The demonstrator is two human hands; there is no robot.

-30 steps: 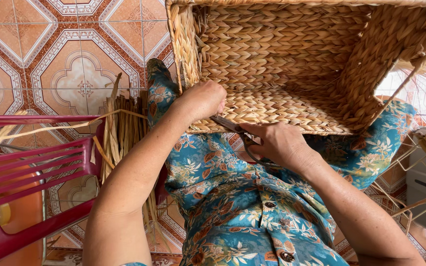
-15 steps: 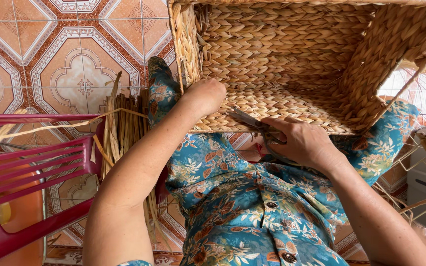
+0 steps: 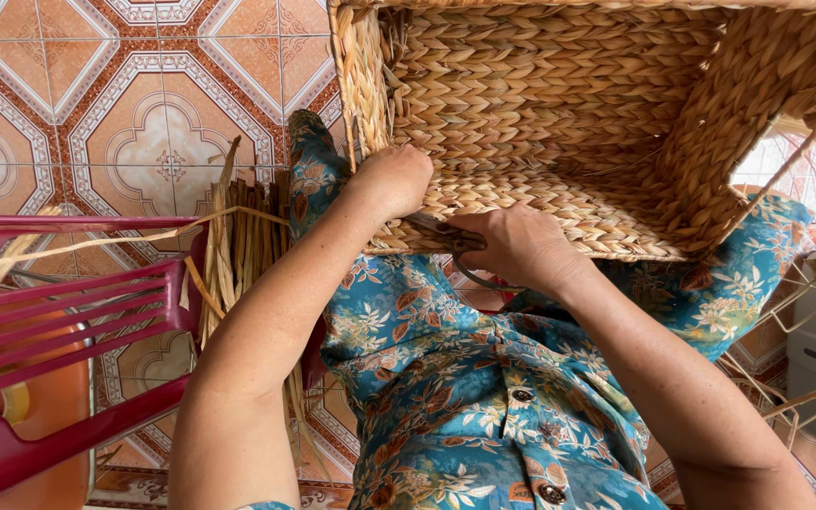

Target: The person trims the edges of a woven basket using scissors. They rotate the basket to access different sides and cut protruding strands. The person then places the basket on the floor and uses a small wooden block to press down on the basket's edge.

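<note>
A red chair [image 3: 59,321] stood at left, loose straw [image 3: 238,255] beside it. The left hand [image 3: 391,181] gripped the near rim of a basket [image 3: 559,104] on the lap; the right hand [image 3: 517,247] held scissors [image 3: 460,247] there. The basket looked fully woven, with stray ends left.

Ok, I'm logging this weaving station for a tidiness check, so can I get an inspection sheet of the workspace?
Surface: patterned tile floor; work rests on the lap.
Job's things: woven basket tipped open toward the camera; scissors at its near edge.
Clutter: bundle of dried reeds; loose straws at right.
Hands: left hand grips the basket edge; right hand holds the scissors.
Cables: nothing seen.
Surroundings: red plastic chair at left.
</note>
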